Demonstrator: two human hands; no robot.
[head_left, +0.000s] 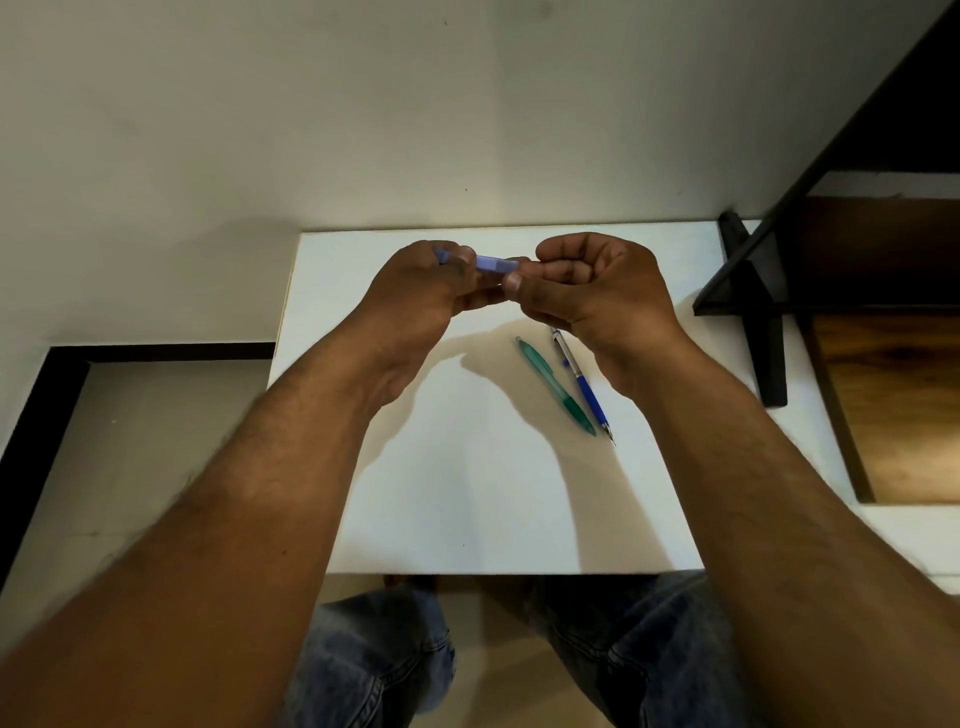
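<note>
Here, the purple pen (493, 264) was held in the air over the far part of the table (467, 493), near its 12 o'clock edge, with one hand on each end. Its long axis ran almost level, from 9 o'clock to 3 o'clock.

The left hand (421, 291) gripped the 9 o'clock end. Its fingers were curled round the barrel with the thumb pressed on top, and a short stub of pen showed past the thumb. The right hand (587, 286) pinched the 3 o'clock end between thumb and forefinger, with its other fingers curled toward the palm. Those fingers hid whether that end was a cap or a tip.

Only a short stretch of bare barrel showed between the hands, and neither hand was nearer to it than the other. The coming move looked likely to be a pull or twist along the 9-to-3 line. If so, the hands would need to part straight along that axis rather than bend the pen.

Two more pens lay on the table at about 5 o'clock from the held one, partly under the right wrist. These were a green pen (556, 387) and a blue pen (584, 387), side by side, each lying from 11 to 5 o'clock.
</note>
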